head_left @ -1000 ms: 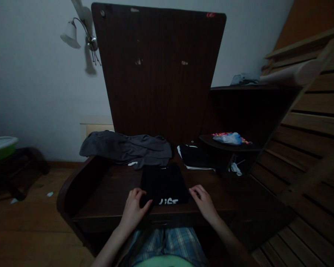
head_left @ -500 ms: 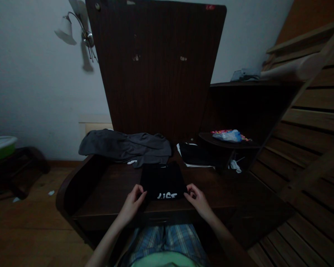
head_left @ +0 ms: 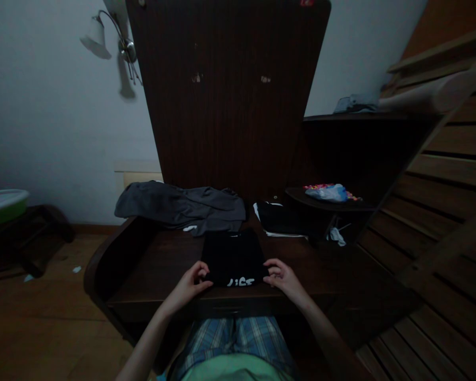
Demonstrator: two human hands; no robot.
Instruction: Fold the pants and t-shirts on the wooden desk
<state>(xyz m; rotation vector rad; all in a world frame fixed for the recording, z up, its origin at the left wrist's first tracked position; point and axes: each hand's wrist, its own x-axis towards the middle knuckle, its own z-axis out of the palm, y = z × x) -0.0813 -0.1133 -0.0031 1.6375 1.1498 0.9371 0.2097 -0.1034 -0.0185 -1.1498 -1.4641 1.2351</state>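
Note:
A folded black T-shirt (head_left: 234, 256) with white lettering along its near edge lies on the dark wooden desk (head_left: 162, 259) in front of me. At its near left corner, my left hand (head_left: 195, 278) has thumb and fingers closed on the cloth. My right hand (head_left: 280, 275) pinches the near right corner in the same way. Both hands rest low at the desk's front edge, with the shirt flat between them. Dim light hides how much cloth is inside each pinch.
A crumpled grey garment (head_left: 182, 206) lies at the back left. Folded black and white clothes (head_left: 281, 219) sit behind my right hand. A plastic bag (head_left: 327, 192) is on the small shelf. A wooden slatted frame (head_left: 448, 185) leans on the right.
Both hands stay at the shirt's near corners; their fingers have shifted slightly. The view has tilted and moved a little.

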